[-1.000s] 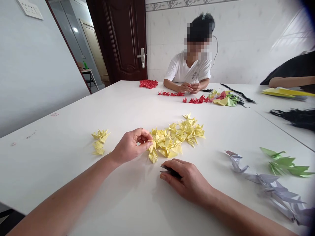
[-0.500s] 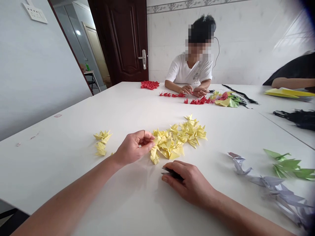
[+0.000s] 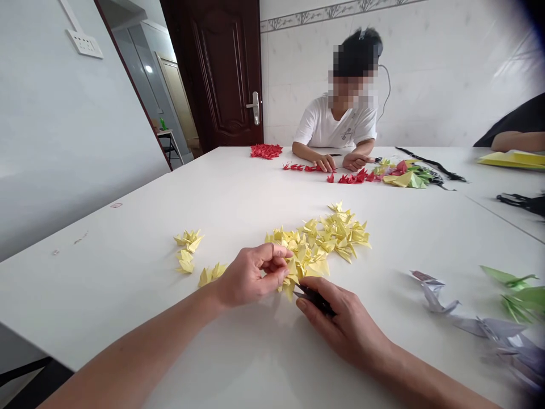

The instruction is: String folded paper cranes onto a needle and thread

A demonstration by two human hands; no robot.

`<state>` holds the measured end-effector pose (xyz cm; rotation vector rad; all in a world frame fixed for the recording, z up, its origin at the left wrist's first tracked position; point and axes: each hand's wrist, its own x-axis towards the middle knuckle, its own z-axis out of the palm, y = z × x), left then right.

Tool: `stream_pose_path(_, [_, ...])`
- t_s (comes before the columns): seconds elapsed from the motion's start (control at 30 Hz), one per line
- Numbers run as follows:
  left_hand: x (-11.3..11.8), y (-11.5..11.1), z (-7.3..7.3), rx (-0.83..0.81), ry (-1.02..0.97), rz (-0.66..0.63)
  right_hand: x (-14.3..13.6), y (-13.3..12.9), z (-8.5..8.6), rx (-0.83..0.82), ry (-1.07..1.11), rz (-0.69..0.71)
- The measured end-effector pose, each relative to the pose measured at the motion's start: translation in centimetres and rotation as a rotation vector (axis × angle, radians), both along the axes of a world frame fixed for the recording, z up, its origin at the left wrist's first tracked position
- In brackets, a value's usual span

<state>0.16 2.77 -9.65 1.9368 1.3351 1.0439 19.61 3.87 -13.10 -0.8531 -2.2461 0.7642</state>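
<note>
Occlusion/crop: black two-bladed tool, handles mostly hidden in right hand.
Left hand pinch on yellow folded-paper cranes unclear; lilac paper cranes, 4 o'clock, blurred; black cord bundle, 3 o'clock, edge-cropped.

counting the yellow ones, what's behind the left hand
Beyond the left hand, part of the heap of yellow folded paper pieces is visible. Whatever the hand itself covers can't be seen.

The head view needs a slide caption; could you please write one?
Left hand at a pile of folded yellow paper, right hand holding a dark tool.
</note>
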Motion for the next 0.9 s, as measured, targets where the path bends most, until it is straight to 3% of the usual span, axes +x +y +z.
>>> stream_pose_path(0.9, [0.09,-0.15,-0.42,0.06,0.032,-0.061,-0.01,0.24,0.49,-0.093,0.039,-0.007])
